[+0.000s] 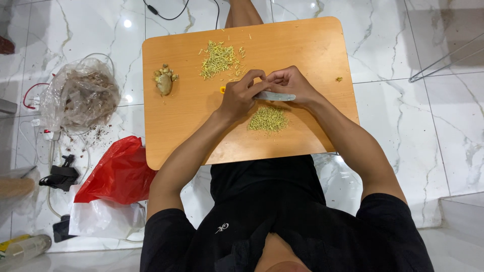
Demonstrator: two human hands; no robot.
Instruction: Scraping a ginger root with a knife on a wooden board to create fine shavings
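Right hand [292, 83] fingers clamped on knife [275, 96], left hand [241, 95] fingers pinched together at its blade, chopped pile [267, 119] just below on counter [312, 45]

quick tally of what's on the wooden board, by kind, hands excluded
Knife, held at the fingers of the left hand and right hand: 1
Piles of chopped yellow-green shreds (far pile, near pile): 2
Ginger root piece: 1
Small orange bit by the left hand: 1
Stray crumb at the right edge: 1
Total: 6
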